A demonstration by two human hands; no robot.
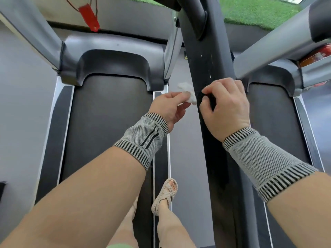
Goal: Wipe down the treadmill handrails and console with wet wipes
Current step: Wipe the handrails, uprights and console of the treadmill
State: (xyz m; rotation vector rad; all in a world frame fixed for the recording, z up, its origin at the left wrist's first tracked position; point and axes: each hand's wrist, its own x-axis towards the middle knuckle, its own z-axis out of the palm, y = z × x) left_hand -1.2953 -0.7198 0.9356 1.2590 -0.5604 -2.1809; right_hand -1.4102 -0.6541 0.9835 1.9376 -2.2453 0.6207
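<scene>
A black padded treadmill handrail (211,65) runs from the top centre down toward me, with pale specks on its surface. My left hand (168,109) pinches a crumpled white wet wipe (187,93) and holds it against the handrail's left side. My right hand (227,106) sits on top of the same handrail, fingers curled around it, just right of the wipe. Both wrists wear grey knitted wrist supports with striped edges.
Two treadmill belts lie below, one at left (111,126) and one at right (274,122), with grey uprights (32,31) rising at both sides. A red safety clip (90,17) hangs at top left. My sandalled foot (165,196) stands between the machines. Green turf (256,9) lies beyond.
</scene>
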